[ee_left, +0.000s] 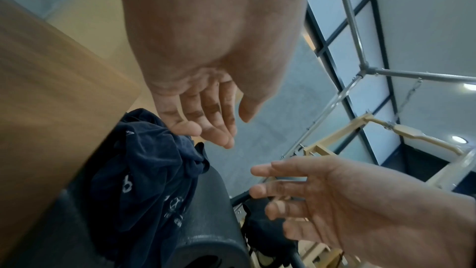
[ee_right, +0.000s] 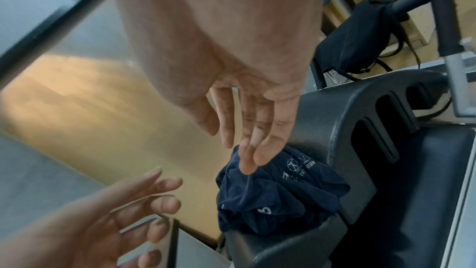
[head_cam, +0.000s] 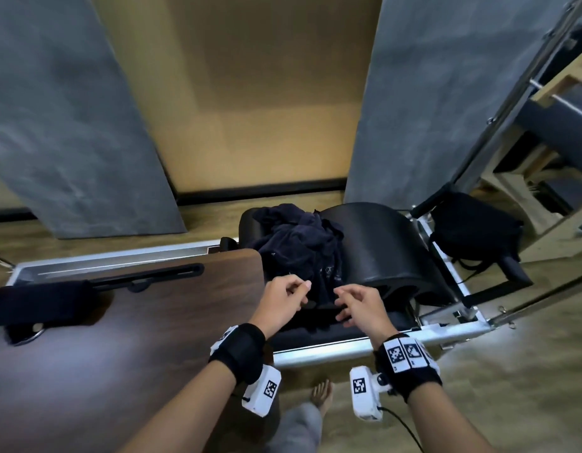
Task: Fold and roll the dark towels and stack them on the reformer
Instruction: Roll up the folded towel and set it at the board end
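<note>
Reformer (head_cam: 332, 349) silver-railed, on wood floor (head_cam: 528, 371); crumpled dark towels (head_cam: 299, 243) heaped at far end beside black arc barrel (head_cam: 374, 243); brown board (head_cam: 135, 322) across left part.

To my left I see a dark wooden board (head_cam: 126, 322) with a long slot near its far edge, and a black fuzzy strap (head_cam: 37, 304) lies across its left end. A black bag (head_cam: 472, 230) hangs off a padded bar to my right. Beyond it stands pale wooden equipment (head_cam: 557, 103) with metal poles. Grey wall panels (head_cam: 64, 125) flank a tan one. Below me, my bare foot (head_cam: 322, 395) rests on the wood floor
</note>
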Available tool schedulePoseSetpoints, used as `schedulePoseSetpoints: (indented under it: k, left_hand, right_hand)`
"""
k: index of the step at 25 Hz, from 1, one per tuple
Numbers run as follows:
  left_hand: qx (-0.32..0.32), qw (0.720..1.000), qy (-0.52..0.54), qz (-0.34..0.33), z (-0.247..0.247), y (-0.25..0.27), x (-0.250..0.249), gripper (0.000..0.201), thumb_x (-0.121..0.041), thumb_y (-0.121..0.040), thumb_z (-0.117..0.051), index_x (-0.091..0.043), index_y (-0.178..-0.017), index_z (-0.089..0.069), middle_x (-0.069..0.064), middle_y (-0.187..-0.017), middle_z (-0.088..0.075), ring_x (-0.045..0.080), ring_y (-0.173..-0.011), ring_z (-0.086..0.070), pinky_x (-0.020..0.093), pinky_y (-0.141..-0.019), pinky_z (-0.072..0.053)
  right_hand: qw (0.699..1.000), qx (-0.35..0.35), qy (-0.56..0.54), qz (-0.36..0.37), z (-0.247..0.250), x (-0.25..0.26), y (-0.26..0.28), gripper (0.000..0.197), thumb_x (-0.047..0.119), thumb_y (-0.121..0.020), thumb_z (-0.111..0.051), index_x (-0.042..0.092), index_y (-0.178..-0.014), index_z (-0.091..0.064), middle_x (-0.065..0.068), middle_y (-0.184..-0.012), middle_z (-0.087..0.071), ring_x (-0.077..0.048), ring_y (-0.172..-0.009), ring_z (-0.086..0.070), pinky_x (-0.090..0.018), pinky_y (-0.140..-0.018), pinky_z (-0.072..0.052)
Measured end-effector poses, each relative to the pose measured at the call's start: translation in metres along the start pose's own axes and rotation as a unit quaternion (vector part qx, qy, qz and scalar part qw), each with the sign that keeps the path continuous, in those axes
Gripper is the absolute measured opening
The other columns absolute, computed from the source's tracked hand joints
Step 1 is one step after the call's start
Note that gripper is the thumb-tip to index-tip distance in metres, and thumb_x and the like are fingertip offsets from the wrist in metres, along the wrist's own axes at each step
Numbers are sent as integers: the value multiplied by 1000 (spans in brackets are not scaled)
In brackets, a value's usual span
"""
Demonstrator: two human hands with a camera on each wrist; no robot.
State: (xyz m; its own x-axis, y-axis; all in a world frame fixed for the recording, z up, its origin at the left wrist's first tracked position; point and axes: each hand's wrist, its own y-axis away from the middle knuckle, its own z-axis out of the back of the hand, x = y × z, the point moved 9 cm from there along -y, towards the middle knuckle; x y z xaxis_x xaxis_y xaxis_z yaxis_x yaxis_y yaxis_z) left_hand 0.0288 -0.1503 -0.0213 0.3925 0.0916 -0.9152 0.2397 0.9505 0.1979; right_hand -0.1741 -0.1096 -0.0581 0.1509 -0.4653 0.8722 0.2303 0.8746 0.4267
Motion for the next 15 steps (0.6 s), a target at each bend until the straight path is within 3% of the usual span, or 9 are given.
schedulePoseSetpoints:
  k: [5, 9, 10, 12, 13, 15]
  left_hand:
    - [-61, 996, 45, 45, 7, -77, 19, 23, -27, -105, -65, -12, -89, -75, 0, -70, -73, 10, -59, -62, 24, -65, -53]
    - [-90, 989, 68, 94, 10, -115, 36, 22, -28, -104, -65, -16, -89, -75, -1, -71, -73, 7, -61, -65, 20, -64, -53]
    - [-95, 988, 72, 100, 11, -123, 39, 21, -28, -104, -65, -15, -90, -75, -1, -71, -73, 5, -61, -65, 18, -63, -52]
    - [-107, 985, 73, 110, 17, -135, 45, 21, -26, -104, -66, -14, -91, -75, 0, -73, -74, 2, -59, -64, 15, -62, -50]
    - [-113, 984, 74, 115, 21, -139, 47, 20, -26, -104, -66, -15, -91, -75, 0, -73, -74, 2, -58, -63, 15, -62, -50]
    - [-124, 982, 71, 122, 30, -145, 49, 20, -26, -104, -66, -15, -91, -75, 0, -73, -74, 5, -58, -63, 15, -62, -51]
  right_hand:
    - [995, 34, 98, -13, -7, 22, -105, 15, 15, -102, -61, 14, -105, -76, -10, -105, -73, -21, -65, -69, -34, -54, -57]
    - [977, 89, 191, -21, -40, 35, -172, 20, 6, -101, -57, 9, -117, -68, -2, -149, -51, -25, -90, -66, -41, -65, -60]
    - [972, 106, 207, -25, -49, 35, -187, 26, 4, -100, -57, 7, -125, -66, 0, -160, -41, -25, -102, -65, -42, -73, -61]
    - [955, 138, 261, -21, -62, 34, -210, 34, 2, -101, -58, 2, -134, -64, 4, -172, -19, -21, -126, -57, -41, -100, -54]
    - [947, 146, 286, -19, -65, 32, -218, 40, 2, -100, -60, 2, -141, -58, 2, -173, -16, -21, -136, -51, -37, -111, -46]
    - [947, 122, 297, -5, -62, 33, -231, 48, 0, -98, -62, -1, -145, -53, -8, -164, -36, -26, -140, -50, -33, -116, -41]
